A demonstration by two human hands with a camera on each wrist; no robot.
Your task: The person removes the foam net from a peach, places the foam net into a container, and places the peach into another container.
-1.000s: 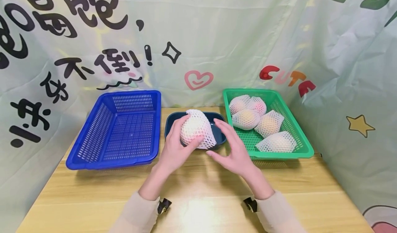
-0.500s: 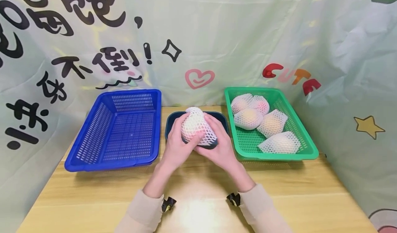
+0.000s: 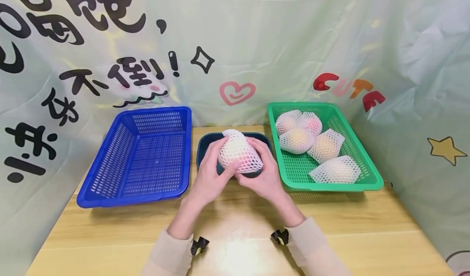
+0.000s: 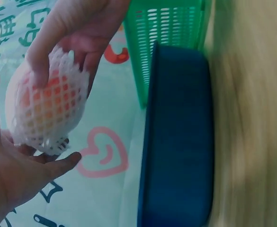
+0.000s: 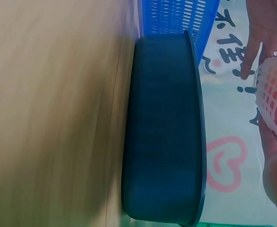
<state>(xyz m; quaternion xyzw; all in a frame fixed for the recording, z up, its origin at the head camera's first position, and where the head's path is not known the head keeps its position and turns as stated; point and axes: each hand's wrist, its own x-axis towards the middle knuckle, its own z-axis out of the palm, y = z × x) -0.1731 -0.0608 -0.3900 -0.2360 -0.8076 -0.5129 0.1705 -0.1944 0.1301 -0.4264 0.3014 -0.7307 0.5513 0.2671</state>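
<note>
A round red-and-yellow fruit, probably a peach, in a white foam net sleeve [image 3: 238, 153] is held up between both hands over a dark blue tub [image 3: 205, 143]. My left hand [image 3: 210, 176] holds its left side, thumb toward the front. My right hand [image 3: 265, 176] grips the other side. In the left wrist view the right thumb [image 4: 40, 66] presses on the net, and the left hand [image 4: 15, 175] is at the fruit's lower end. The right wrist view shows only part of the netted fruit [image 5: 275, 94], at its right edge.
On the left stands a blue perforated basket [image 3: 156, 161] with nothing seen in it. A green basket [image 3: 297, 172] on the right contains several netted fruits [image 3: 297, 140]. A printed cloth [image 3: 286, 43] hangs behind the wooden table [image 3: 235, 235].
My right hand, apart from the netted fruit a second ago, has come in from the right and now holds it together with the left hand. The head view has shifted slightly.
</note>
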